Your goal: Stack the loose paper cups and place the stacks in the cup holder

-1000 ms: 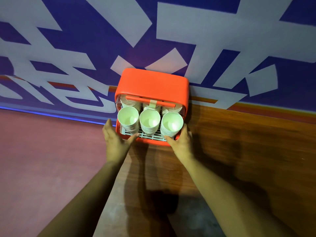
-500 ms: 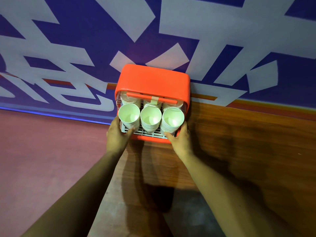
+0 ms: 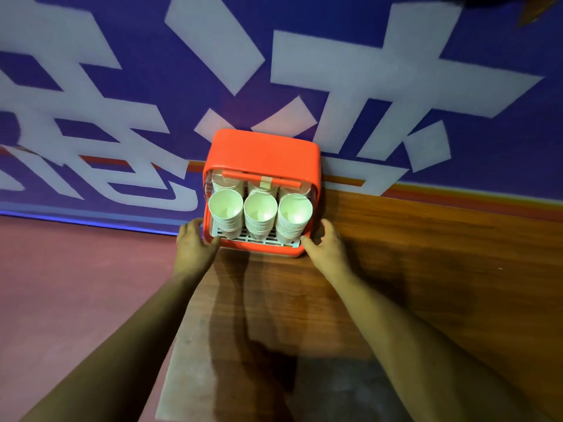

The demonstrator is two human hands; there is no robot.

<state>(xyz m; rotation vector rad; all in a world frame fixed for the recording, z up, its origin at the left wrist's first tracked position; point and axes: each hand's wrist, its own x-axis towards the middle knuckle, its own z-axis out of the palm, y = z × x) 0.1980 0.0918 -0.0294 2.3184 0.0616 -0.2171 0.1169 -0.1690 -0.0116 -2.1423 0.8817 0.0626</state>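
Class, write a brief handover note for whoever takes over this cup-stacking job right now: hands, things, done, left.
Left hand: grips the front-left corner of the orange plastic cup holder.
Right hand: grips its front-right corner.
Three stacks of white paper cups stand in the front row on the white grid tray; more stacks sit behind, partly hidden.
Done: every cup in view is stacked in the holder.
Left: probably only letting go.

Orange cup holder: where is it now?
Head view, centre: the orange cup holder stands on the wooden table by the purple wall, with left hand and right hand holding its front corners.
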